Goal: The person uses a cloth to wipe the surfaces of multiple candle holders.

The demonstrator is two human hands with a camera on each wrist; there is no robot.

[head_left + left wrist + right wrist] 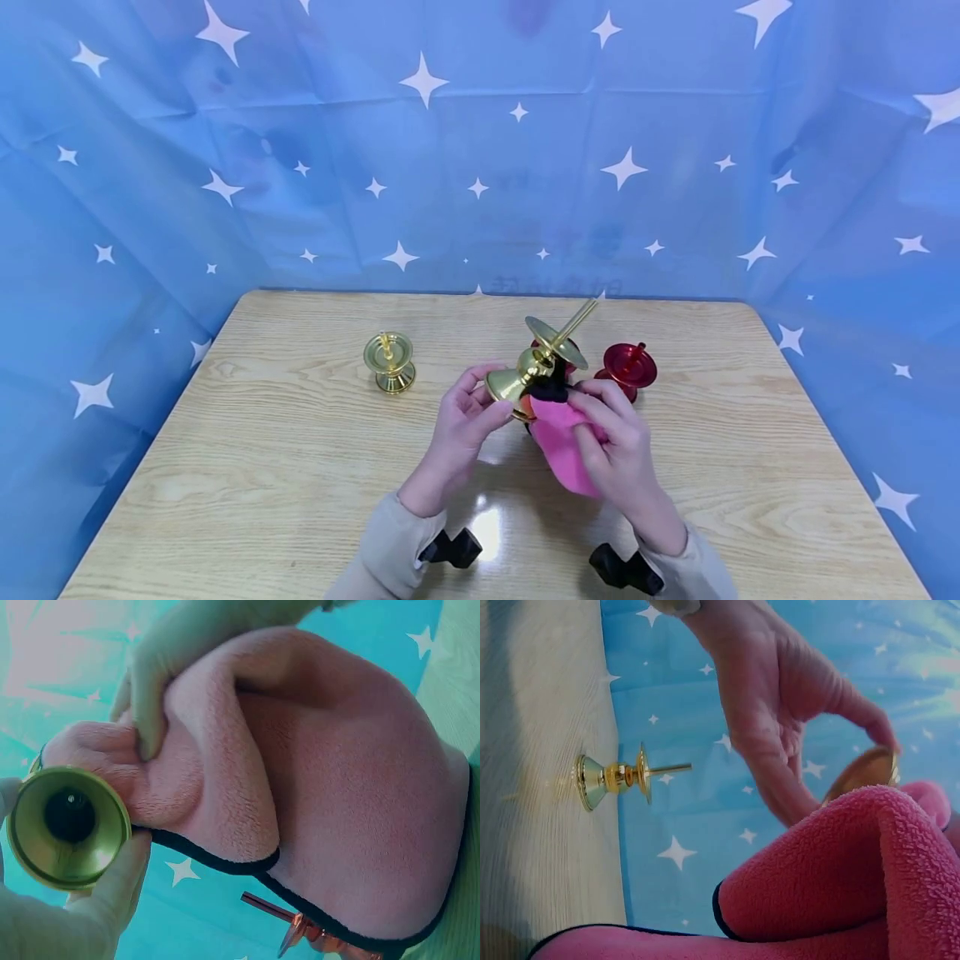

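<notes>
A blue backdrop [525, 225] with white four-pointed stars [424, 81] hangs behind the table [262, 467] and along both its sides, creased in places; faint lettering [558, 287] shows low on it, too dim to read. The table has a pale wood grain and rounded far corners; a bright glare [487, 535] lies on its near part; a gold holder [392, 362] stands upright toward the left; a red holder [628, 365] stands toward the right.
</notes>
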